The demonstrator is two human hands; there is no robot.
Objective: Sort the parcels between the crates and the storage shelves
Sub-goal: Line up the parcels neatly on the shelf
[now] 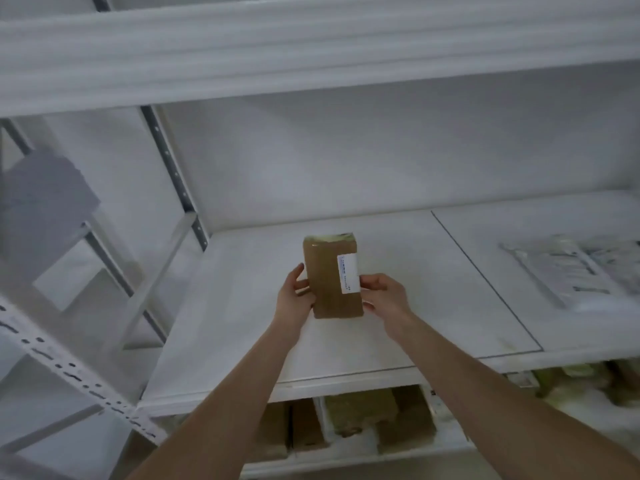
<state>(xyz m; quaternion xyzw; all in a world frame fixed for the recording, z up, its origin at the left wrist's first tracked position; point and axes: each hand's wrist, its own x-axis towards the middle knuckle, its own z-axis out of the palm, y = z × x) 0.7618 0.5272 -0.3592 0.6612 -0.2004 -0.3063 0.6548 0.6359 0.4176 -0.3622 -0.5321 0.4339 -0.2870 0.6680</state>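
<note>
Nearest, beneath the shelf's front edge, brown boxes (360, 415) sit on the level below. Above them the left hand (296, 296) and right hand (382, 297) each grip a long side of the brown parcel (330, 282) at its near end, fingers curled over the edges. It lies flat about midway between the front and back edges of the shelf (242, 323); whether it rests there I cannot tell. It looks like a stiff, taped carton, probably light and a little slick, so the two long sides suit a hold. Farther right lies a clear-wrapped packet (568, 271).
</note>
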